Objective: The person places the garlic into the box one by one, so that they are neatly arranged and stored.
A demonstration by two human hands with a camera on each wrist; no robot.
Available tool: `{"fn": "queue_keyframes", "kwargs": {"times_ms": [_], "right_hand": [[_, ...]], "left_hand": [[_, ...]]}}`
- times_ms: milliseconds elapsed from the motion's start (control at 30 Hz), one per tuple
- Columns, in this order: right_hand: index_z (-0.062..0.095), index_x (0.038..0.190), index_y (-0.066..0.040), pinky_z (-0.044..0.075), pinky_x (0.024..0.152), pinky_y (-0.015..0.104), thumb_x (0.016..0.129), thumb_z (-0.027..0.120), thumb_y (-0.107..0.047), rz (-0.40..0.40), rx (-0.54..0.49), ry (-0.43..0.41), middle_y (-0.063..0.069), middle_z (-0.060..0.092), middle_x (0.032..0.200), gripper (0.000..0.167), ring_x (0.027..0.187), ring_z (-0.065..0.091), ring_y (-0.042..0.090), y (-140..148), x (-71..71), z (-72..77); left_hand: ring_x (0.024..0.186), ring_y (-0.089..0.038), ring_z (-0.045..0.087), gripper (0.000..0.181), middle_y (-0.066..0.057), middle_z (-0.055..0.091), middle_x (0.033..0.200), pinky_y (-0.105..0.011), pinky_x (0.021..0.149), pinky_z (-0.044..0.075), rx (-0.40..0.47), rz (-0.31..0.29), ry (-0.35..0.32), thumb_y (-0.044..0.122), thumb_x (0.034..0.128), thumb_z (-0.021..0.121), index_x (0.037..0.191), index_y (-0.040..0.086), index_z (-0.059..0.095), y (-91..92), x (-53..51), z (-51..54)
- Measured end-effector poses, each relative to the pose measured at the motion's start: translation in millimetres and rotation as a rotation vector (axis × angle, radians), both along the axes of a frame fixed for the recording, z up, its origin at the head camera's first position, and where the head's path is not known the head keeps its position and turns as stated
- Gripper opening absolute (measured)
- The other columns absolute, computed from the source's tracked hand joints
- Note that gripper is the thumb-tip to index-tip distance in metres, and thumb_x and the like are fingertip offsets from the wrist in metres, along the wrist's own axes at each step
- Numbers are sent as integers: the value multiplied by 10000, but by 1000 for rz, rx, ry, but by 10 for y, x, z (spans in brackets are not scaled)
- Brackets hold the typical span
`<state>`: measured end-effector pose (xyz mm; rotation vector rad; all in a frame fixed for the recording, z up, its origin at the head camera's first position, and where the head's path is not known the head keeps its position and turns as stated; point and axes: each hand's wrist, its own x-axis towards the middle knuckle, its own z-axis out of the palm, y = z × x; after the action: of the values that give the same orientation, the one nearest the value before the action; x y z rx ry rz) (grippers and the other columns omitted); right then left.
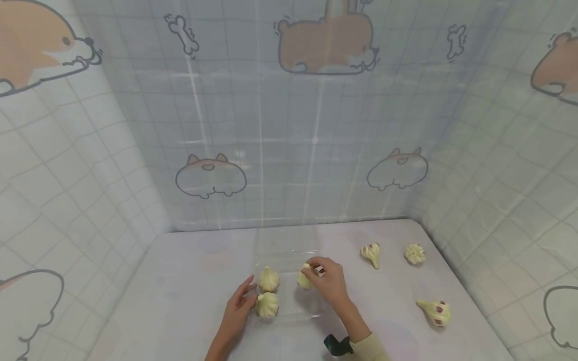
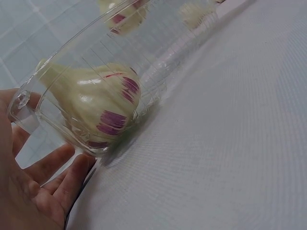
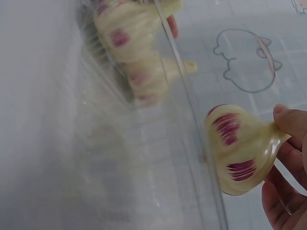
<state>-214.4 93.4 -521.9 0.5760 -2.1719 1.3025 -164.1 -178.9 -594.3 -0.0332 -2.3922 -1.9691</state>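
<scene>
**Fingers (image 2: pixel 53 162) spread at left, pinching at right, about a clear container (image 1: pixel 298 317)**

The left hand (image 1: pixel 237 307) has its fingers loosely spread, gripping nothing; they lie against or just beside the container's left side, presumably to steady so light a box. Just right of these fingertips, inside it, two garlic bulbs (image 1: pixel 268 279) (image 1: pixel 267 306) stand one behind the other, necks up, apparently so that their broad bases bear the weight. Beyond both sets of fingers lies a clear panel (image 1: pixel 287 239), probably the opened lid. Farther right, the right hand (image 1: pixel 330 283) closes thumb and fingers in a pinch on the neck of a third bulb (image 1: pixel 304 281). It hangs beneath the fingertips over the container's right part; the narrow neck likely offers the handiest hold. Whether its base touches the rim cannot be told. Nearer the viewer than the right fingers, beside the cuff (image 1: pixel 369 347), is a dark green object (image 1: pixel 336 346). Well right of those fingers, three loose bulbs (image 1: pixel 371 254) (image 1: pixel 414 254) (image 1: pixel 438 313) lie on the table (image 1: pixel 194 281), seemingly within reach.
</scene>
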Motion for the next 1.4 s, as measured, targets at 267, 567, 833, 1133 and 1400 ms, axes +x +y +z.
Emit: {"fn": "queue_keyframes", "kwargs": {"times_ms": [267, 567, 833, 1133, 1400], "right_hand": [[734, 861, -109, 515, 583, 294, 728, 860, -111, 14, 8, -14, -66, 689, 800, 184, 685, 613, 97, -63, 83, -37], [725, 859, -129, 533, 580, 340, 758, 843, -144, 58, 14, -75, -81, 701, 826, 156, 725, 644, 99, -154, 168, -99], [725, 856, -126, 533, 576, 297, 757, 843, -164, 78, 21, -71, -67, 707, 824, 159, 724, 645, 75, -230, 183, -188], [732, 885, -132, 531, 602, 245, 773, 833, -161, 120, 12, -119, -75, 705, 842, 154, 751, 639, 51, -293, 220, -274], [725, 878, -113, 535, 603, 242, 760, 838, -118, 152, -13, -111, -56, 706, 829, 164, 739, 649, 71, -345, 244, -271]], "left_hand": [[1001, -154, 617, 540, -229, 523, 1331, -243, 831, 490, 40, -20, 60, 179, 978, 603, 1472, 78, 408, 39, 13, -12], [1020, -183, 619, 525, -218, 528, 1328, -240, 831, 489, 30, -22, 54, 171, 986, 589, 1473, 94, 410, 57, 0, -17], [1024, -194, 623, 514, -229, 539, 1309, -243, 817, 497, 8, -12, 62, 139, 988, 578, 1468, 69, 408, 56, -9, -18], [1021, -176, 617, 525, -261, 505, 1334, -266, 811, 503, 41, -18, 68, 142, 1002, 558, 1485, 50, 373, 52, 20, 28], [998, -188, 627, 496, -238, 533, 1306, -267, 800, 509, 30, -11, 88, 141, 999, 561, 1466, 66, 412, 29, 17, 15]]}}
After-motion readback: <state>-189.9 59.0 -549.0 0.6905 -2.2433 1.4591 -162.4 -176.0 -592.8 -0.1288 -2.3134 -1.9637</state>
